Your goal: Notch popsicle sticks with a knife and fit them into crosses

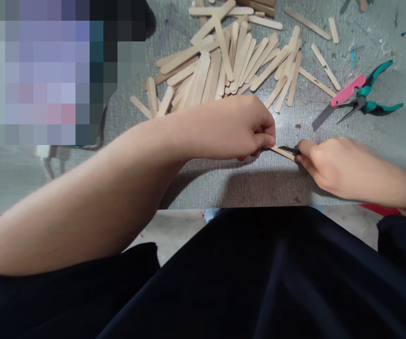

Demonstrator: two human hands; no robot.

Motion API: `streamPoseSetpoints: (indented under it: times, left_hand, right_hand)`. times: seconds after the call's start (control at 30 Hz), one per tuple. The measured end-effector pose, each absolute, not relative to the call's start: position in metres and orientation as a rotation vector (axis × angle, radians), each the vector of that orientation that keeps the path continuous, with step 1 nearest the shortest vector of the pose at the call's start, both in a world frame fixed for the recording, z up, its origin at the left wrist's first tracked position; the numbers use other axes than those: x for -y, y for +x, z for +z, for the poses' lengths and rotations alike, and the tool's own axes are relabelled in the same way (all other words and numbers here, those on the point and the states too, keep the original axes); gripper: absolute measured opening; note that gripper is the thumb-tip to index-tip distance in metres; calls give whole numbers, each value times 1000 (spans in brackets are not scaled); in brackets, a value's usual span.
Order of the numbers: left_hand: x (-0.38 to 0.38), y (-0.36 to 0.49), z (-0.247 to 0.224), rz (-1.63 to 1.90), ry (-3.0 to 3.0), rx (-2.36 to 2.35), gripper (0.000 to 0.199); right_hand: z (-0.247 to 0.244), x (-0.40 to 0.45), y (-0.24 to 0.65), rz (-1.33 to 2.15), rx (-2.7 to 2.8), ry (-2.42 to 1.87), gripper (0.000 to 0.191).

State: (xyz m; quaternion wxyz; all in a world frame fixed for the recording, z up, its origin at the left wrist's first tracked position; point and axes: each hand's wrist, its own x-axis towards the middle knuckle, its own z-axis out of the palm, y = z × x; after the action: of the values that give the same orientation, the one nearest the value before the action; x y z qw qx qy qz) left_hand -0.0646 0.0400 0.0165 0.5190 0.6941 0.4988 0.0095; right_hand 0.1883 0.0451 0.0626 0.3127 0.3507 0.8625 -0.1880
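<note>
A wooden craft stick [283,153] lies slanted just above the table near its front edge. The fingertips of my left hand [250,125] are pinched on its left end. My right hand [335,162] is closed round a small dark blade [288,149], whose tip lies along the top of the stick. Most of the blade's grip is hidden by my fingers. The stick's right end runs under the fingers of my right hand, and I cannot tell whether they touch it.
A big loose pile of craft sticks [238,54] spreads beyond my left hand. To the right lie a pink utility knife [348,92], blade out, and teal-handled needle-nose pliers [361,102]. Scattered sticks and scraps dot the grey table [270,188]. A blurred-out area covers the upper left.
</note>
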Motion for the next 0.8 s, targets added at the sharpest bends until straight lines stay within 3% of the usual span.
streamPoseSetpoints:
  times: [0.8]
  left_hand:
    - [-39, -53, 23, -24, 1623, -1379, 23]
  right_hand:
    - [61, -57, 184, -654, -2180, 920, 32]
